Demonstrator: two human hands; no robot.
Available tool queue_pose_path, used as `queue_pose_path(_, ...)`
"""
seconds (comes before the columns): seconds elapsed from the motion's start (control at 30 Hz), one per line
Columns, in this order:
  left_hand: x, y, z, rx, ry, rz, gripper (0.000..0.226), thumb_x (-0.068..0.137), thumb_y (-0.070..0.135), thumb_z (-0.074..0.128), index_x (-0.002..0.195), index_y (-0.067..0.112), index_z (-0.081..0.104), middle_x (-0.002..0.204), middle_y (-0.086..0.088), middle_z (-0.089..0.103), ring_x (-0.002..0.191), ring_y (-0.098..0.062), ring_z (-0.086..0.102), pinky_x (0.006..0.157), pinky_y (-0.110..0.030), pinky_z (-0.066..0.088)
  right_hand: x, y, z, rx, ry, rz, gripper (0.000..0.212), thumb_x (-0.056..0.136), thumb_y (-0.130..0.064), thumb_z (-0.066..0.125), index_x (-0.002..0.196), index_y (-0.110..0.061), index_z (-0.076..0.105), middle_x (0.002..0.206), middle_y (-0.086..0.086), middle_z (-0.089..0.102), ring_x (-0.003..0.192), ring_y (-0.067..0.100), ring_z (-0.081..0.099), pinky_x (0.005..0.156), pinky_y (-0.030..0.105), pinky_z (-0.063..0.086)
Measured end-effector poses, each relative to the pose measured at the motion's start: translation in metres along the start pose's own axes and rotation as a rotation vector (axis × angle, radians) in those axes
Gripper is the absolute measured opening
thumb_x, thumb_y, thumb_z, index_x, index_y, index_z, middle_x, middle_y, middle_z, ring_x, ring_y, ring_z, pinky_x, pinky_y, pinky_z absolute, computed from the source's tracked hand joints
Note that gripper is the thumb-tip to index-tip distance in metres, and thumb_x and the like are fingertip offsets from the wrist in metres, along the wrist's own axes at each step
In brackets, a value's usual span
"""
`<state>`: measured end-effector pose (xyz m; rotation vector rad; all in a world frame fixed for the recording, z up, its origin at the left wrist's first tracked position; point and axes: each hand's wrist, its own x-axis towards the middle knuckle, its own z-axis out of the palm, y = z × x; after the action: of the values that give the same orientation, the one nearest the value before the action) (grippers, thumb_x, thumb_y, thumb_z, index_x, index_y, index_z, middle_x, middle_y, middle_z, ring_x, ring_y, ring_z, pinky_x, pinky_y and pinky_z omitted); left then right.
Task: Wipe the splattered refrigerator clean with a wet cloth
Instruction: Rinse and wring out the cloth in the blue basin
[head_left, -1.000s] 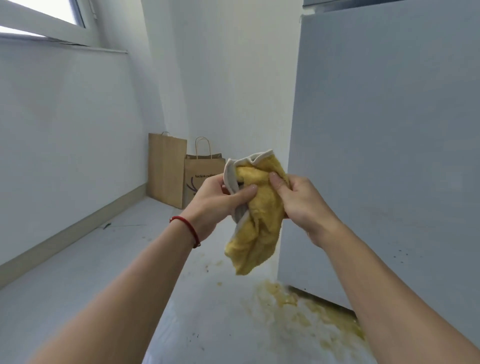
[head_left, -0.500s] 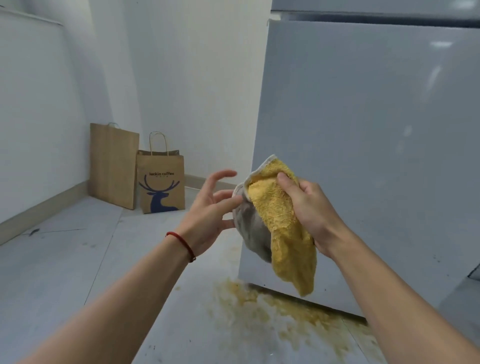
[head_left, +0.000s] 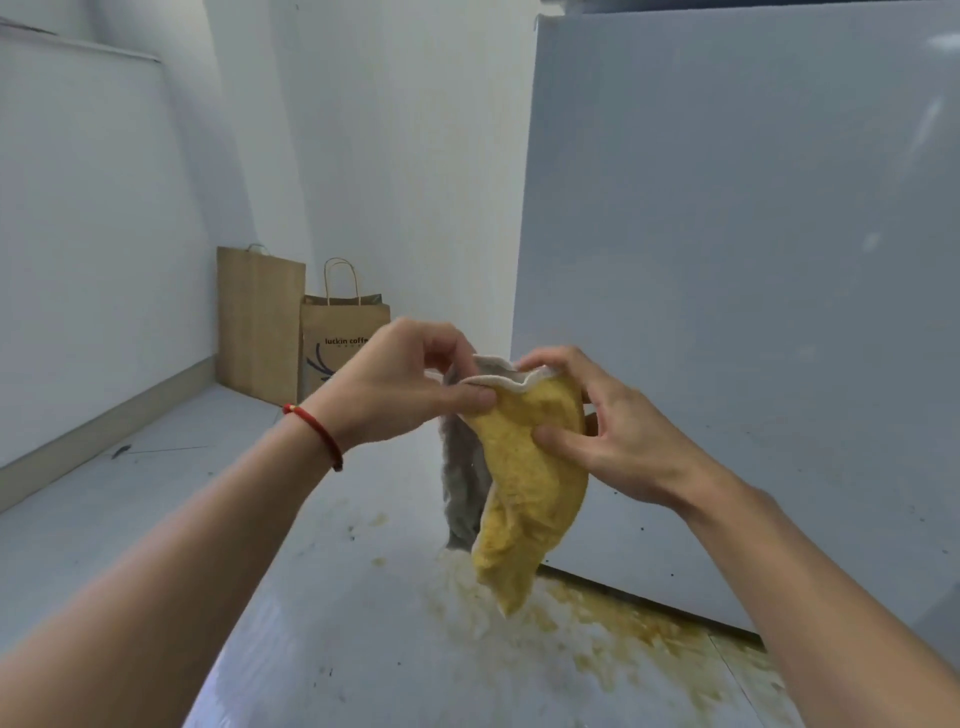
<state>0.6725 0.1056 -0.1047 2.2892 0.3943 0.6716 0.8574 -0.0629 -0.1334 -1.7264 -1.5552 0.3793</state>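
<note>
Both hands, left (head_left: 410, 384) and right (head_left: 597, 431), pinch the cloth (head_left: 524, 478) by its top edge beside the fridge (head_left: 753, 312); refolding appears underway, and wiping the speckled door likely follows.

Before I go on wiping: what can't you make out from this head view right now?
- Refrigerator: top and right side cut off by the frame edges; its small specks are too small to identify.
- Cloth: whether it is wet cannot be told; its grey side is mostly hidden behind the yellow side.
- Printed paper bag: logo partly hidden by the left hand.
- Right hand: fingertips behind the cloth hidden.
</note>
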Motion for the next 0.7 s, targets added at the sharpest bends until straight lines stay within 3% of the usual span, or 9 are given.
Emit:
queue_pose_path(0.07,-0.003,0.014,-0.004,0.134,-0.057,0.028,0.02,0.074,0.034,0.088,0.074,0.022,0.072,0.083,0.005,0.072,0.086,-0.013,0.07,0.084,-0.039,0.061,-0.003,0.001,-0.004,-0.154,0.011,0.005,0.022,0.089,-0.039,0.08,0.1,-0.038,0.062,0.086,-0.005,0.067,0.076,0.013,0.065,0.07,0.045,0.06)
queue_pose_path(0.17,-0.001,0.027,-0.013,0.366,-0.111,0.019,0.021,0.074,0.037,0.089,0.069,0.028,0.07,0.076,0.009,0.071,0.077,-0.004,0.066,0.074,-0.026,0.058,-0.004,0.003,-0.015,-0.143,0.075,-0.024,0.032,0.081,-0.049,0.085,0.087,-0.03,0.06,0.075,-0.004,0.066,0.068,0.018,0.064,0.067,0.046,0.058)
queue_pose_path(0.27,0.004,0.029,-0.017,0.514,-0.18,-0.065,0.028,0.077,0.034,0.088,0.064,0.025,0.065,0.069,0.002,0.069,0.064,-0.009,0.061,0.062,-0.028,0.053,-0.003,0.001,-0.021,-0.254,0.077,0.005,0.025,0.086,-0.041,0.081,0.082,-0.027,0.06,0.086,-0.006,0.066,0.082,0.017,0.064,0.075,0.048,0.058)
queue_pose_path(0.33,0.003,0.023,-0.012,0.481,-0.171,-0.096,0.025,0.078,0.031,0.088,0.067,0.022,0.067,0.075,-0.003,0.071,0.071,-0.019,0.067,0.067,-0.036,0.06,-0.002,-0.001,-0.017,-0.299,0.087,0.012,0.022,0.087,-0.03,0.077,0.079,-0.022,0.058,0.084,-0.002,0.066,0.082,0.02,0.063,0.075,0.052,0.057)
queue_pose_path(0.47,0.002,0.01,-0.009,0.029,-0.109,-0.172,0.02,0.084,0.009,0.082,0.082,0.006,0.062,0.084,-0.002,0.075,0.08,-0.022,0.076,0.08,-0.041,0.064,-0.004,-0.003,-0.025,-0.013,0.054,0.053,0.021,0.095,-0.021,0.075,0.097,-0.019,0.055,0.095,0.005,0.07,0.085,0.021,0.072,0.076,0.046,0.063)
queue_pose_path(0.57,0.0,0.005,-0.007,-0.348,-0.12,-0.149,0.024,0.086,-0.006,0.072,0.088,0.007,0.051,0.08,0.0,0.065,0.076,-0.019,0.068,0.074,-0.033,0.062,-0.007,-0.003,-0.033,0.307,0.106,0.026,0.049,0.091,-0.019,0.079,0.127,-0.028,0.047,0.095,0.004,0.067,0.085,0.023,0.077,0.077,0.035,0.063)
queue_pose_path(0.63,-0.001,0.003,-0.004,-0.61,-0.159,-0.14,0.027,0.089,-0.007,0.068,0.091,0.011,0.048,0.081,-0.001,0.061,0.076,-0.017,0.065,0.072,-0.033,0.061,-0.01,0.007,-0.035,0.561,0.123,0.04,0.069,0.083,-0.032,0.082,0.141,-0.026,0.045,0.094,0.0,0.067,0.089,0.018,0.075,0.082,0.033,0.06)
queue_pose_path(0.7,0.003,0.004,0.0,-0.742,-0.17,-0.158,0.026,0.092,-0.006,0.065,0.094,0.014,0.048,0.082,-0.002,0.061,0.077,-0.017,0.065,0.073,-0.035,0.061,-0.018,0.022,-0.025,0.711,-0.065,0.128,0.072,0.08,-0.052,0.081,0.138,-0.021,0.055,0.109,-0.004,0.073,0.108,0.016,0.071,0.094,0.042,0.058)
